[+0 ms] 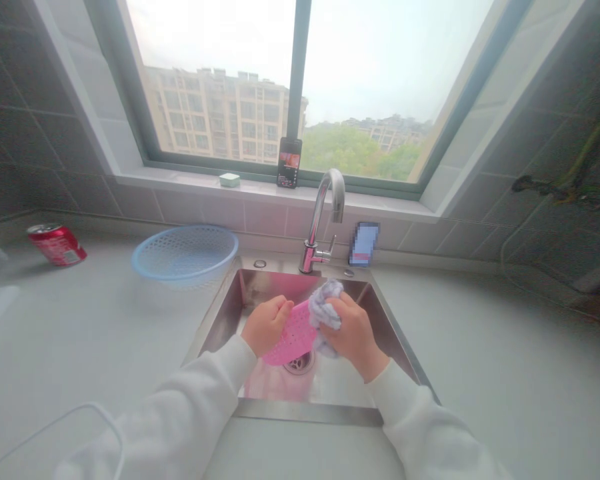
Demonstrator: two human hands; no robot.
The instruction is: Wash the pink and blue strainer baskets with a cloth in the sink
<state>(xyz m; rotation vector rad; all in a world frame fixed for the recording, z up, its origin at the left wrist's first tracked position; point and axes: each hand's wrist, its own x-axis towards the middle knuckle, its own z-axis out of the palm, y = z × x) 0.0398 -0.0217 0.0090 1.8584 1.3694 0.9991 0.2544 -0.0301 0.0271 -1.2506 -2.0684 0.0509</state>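
Note:
Over the steel sink (230,307), my left hand (265,325) is closed on the left edge of a pink perforated basket (295,333), holding it tilted above the drain (300,363). My right hand (353,333) grips a bunched pale cloth (325,303) and presses it against the pink basket's right side. Both sleeves are white. The chrome tap (325,213) stands behind the sink, and I see no water running from it.
A blue perforated basket (185,253) sits on the counter left of the sink. A red can (56,243) lies on its side at far left. A phone (289,162) and a small green dish (229,179) rest on the window sill. A white cable (95,413) crosses the near left counter.

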